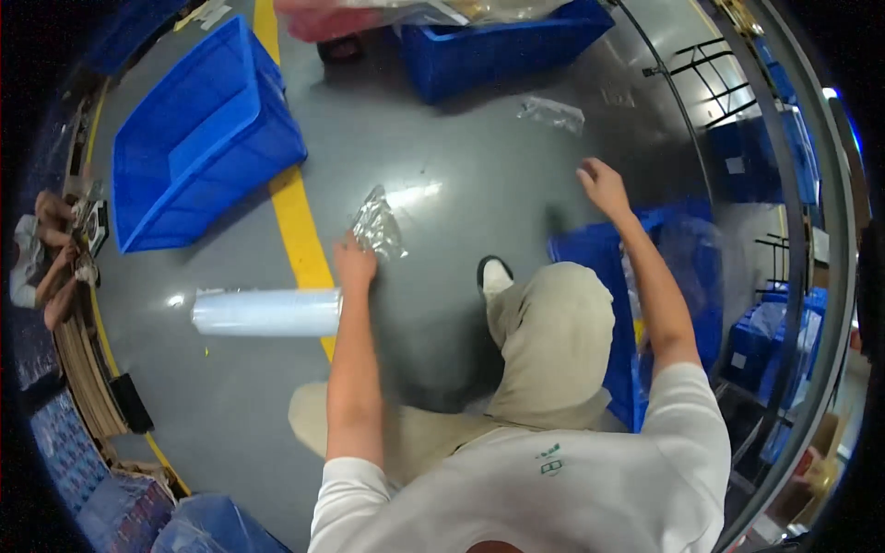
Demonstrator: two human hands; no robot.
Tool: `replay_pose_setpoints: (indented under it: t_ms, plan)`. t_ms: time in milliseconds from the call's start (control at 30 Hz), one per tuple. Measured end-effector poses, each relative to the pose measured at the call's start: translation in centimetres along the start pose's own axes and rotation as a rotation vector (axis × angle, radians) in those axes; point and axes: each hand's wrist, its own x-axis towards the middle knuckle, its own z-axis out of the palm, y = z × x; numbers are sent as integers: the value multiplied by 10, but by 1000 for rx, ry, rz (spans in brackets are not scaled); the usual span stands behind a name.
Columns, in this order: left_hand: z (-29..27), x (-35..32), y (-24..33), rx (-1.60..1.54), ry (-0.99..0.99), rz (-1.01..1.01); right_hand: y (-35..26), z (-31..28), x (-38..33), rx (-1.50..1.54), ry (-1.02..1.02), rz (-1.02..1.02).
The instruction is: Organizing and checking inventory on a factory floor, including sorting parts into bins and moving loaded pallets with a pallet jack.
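Observation:
My left hand [355, 263] reaches down to the left over the floor. Its fingers are closed at the edge of a crumpled, shiny, silvery plastic bag [380, 226]. Close by on its left lies a large roll of clear plastic film [263, 312], across the yellow floor line. My right hand [604, 187] is held out to the right, above the floor. Its fingers are loosely bent and a little apart, with nothing visible in them. Beneath my right forearm stands a blue plastic bin [624, 369] with clear plastic in it.
A blue tub [207, 152] lies tipped at the far left. Another blue bin [516, 51], heaped with plastic, stands ahead. Loose clear plastic [551, 114] is on the floor. Racks with blue boxes [770, 346] line the right. At the left edge sits another person [46, 263].

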Motion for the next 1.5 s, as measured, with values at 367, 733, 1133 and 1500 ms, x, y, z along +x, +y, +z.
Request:
replay_pose_setpoints:
  t_ms: [367, 733, 1133, 1500]
  plan:
    - [21, 35, 4, 23, -90, -69, 168, 161, 217, -289, -109, 208]
    - [80, 12, 6, -74, -108, -373, 68, 210, 184, -20, -94, -124]
    - [-173, 107, 194, -925, 112, -20, -248, 82, 185, 651, -622, -849]
    - [-290, -27, 15, -780, 329, -444, -200, -29, 329, 1056, 416, -737]
